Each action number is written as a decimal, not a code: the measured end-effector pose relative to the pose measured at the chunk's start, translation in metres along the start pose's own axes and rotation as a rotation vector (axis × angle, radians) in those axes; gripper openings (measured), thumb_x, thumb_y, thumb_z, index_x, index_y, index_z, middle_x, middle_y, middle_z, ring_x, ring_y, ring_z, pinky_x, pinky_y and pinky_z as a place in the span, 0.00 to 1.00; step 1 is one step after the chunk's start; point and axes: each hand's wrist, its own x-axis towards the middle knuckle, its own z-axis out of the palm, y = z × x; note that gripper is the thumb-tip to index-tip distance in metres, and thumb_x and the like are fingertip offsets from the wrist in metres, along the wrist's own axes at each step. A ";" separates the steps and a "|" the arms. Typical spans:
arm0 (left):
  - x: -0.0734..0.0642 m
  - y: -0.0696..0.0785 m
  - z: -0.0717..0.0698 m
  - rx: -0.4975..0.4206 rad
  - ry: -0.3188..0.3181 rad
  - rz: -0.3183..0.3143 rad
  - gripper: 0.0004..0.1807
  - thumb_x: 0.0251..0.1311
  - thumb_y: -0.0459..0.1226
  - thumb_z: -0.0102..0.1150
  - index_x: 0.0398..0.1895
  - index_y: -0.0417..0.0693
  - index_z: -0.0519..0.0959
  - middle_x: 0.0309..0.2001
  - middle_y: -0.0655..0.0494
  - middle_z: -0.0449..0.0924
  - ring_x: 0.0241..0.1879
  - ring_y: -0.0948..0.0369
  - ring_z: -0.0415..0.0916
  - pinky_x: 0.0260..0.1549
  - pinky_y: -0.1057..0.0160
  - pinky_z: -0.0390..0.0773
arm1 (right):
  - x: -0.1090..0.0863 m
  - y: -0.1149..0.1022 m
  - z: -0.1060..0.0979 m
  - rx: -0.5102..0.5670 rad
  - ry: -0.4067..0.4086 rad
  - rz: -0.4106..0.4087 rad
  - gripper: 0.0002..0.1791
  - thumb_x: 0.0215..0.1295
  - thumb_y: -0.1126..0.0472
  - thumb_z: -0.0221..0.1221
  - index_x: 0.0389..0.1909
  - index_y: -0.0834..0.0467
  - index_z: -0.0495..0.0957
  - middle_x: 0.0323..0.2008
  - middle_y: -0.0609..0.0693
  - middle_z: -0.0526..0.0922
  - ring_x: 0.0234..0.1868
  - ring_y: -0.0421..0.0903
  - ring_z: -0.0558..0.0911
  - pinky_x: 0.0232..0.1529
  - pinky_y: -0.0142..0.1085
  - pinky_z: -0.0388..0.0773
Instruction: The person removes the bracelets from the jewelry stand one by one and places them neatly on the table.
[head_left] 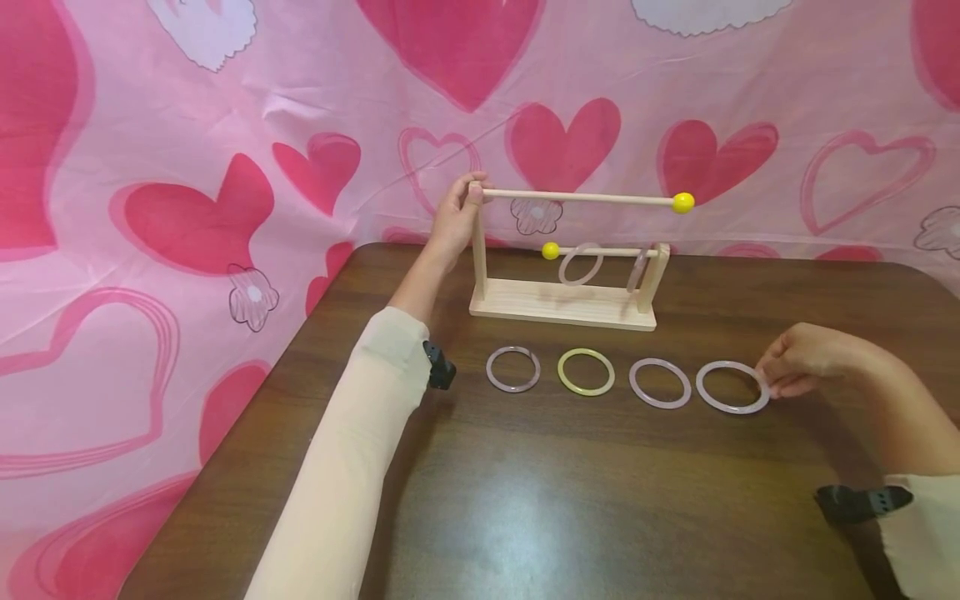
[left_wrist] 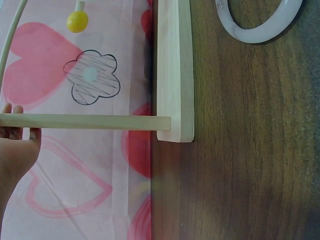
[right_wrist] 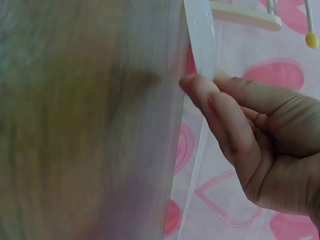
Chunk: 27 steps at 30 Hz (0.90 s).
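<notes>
A pale wooden stand [head_left: 562, 304] has a tall post at its left and a short post at its right, each with a rod ending in a yellow ball. My left hand [head_left: 456, 218] grips the top of the tall post, thumb on one side and fingers on the other. Two pale pinkish rings hang on the lower rod: one ring [head_left: 581, 265] near the ball, another ring [head_left: 637, 271] by the short post. My right hand [head_left: 806, 362] pinches the edge of a pale lilac ring [head_left: 733, 409] between thumb and fingers; the right wrist view shows this ring [right_wrist: 202, 37] edge-on.
Left of the held ring, three more rings lie in a row on the brown table [head_left: 487, 500]: a lilac ring [head_left: 660, 405], a yellow ring [head_left: 586, 392] and a greyish-purple ring [head_left: 513, 387]. Behind the stand hangs a pink cloth [head_left: 315, 83] with hearts.
</notes>
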 end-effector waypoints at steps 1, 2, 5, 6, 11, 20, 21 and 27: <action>0.000 0.000 0.000 0.000 0.001 -0.001 0.19 0.68 0.40 0.42 0.57 0.42 0.68 0.55 0.46 0.73 0.55 0.57 0.71 0.55 0.68 0.62 | 0.000 0.001 0.000 -0.012 0.006 0.004 0.09 0.60 0.73 0.50 0.32 0.77 0.76 0.23 0.53 0.80 0.26 0.41 0.80 0.30 0.34 0.79; 0.000 0.000 0.000 0.000 0.002 -0.001 0.19 0.68 0.40 0.42 0.57 0.42 0.68 0.55 0.46 0.73 0.55 0.57 0.71 0.55 0.68 0.63 | 0.001 0.001 0.000 -0.019 0.016 0.013 0.09 0.60 0.73 0.51 0.31 0.77 0.76 0.23 0.52 0.80 0.26 0.41 0.80 0.30 0.34 0.79; -0.001 0.001 -0.001 0.006 0.003 0.001 0.19 0.68 0.40 0.42 0.58 0.42 0.68 0.55 0.47 0.73 0.55 0.57 0.71 0.55 0.68 0.63 | 0.002 0.001 0.000 -0.033 0.035 0.031 0.08 0.59 0.73 0.52 0.30 0.76 0.77 0.22 0.52 0.80 0.25 0.42 0.80 0.29 0.34 0.79; -0.001 0.000 -0.001 0.012 0.003 0.002 0.19 0.68 0.40 0.41 0.58 0.42 0.68 0.55 0.47 0.73 0.55 0.57 0.71 0.55 0.68 0.63 | 0.002 0.001 0.000 -0.037 0.035 0.030 0.08 0.59 0.72 0.52 0.30 0.76 0.77 0.22 0.52 0.80 0.25 0.42 0.80 0.29 0.34 0.79; -0.001 0.001 -0.001 0.008 0.007 -0.008 0.19 0.68 0.40 0.42 0.58 0.42 0.68 0.55 0.48 0.74 0.55 0.58 0.71 0.55 0.69 0.63 | 0.002 0.001 -0.001 -0.036 0.036 0.031 0.07 0.58 0.72 0.54 0.30 0.74 0.78 0.22 0.53 0.80 0.25 0.42 0.80 0.28 0.34 0.79; 0.000 0.000 -0.001 0.006 0.005 0.013 0.18 0.68 0.39 0.42 0.57 0.41 0.68 0.54 0.46 0.73 0.54 0.57 0.71 0.54 0.69 0.63 | 0.001 0.001 -0.002 -0.014 0.035 0.056 0.09 0.60 0.72 0.52 0.30 0.74 0.78 0.22 0.52 0.80 0.25 0.41 0.80 0.29 0.34 0.80; 0.000 0.000 -0.001 0.006 0.005 0.011 0.18 0.68 0.39 0.42 0.57 0.41 0.68 0.54 0.46 0.73 0.54 0.57 0.71 0.54 0.69 0.63 | 0.001 0.001 -0.002 -0.014 0.035 0.055 0.09 0.61 0.72 0.51 0.30 0.75 0.78 0.22 0.52 0.80 0.25 0.42 0.80 0.29 0.34 0.80; -0.001 0.001 -0.001 0.014 -0.003 0.002 0.19 0.68 0.40 0.42 0.58 0.42 0.68 0.55 0.47 0.73 0.55 0.57 0.71 0.54 0.68 0.63 | 0.002 0.003 -0.008 -0.023 0.080 0.056 0.12 0.63 0.71 0.50 0.32 0.79 0.77 0.24 0.54 0.81 0.25 0.43 0.81 0.30 0.36 0.80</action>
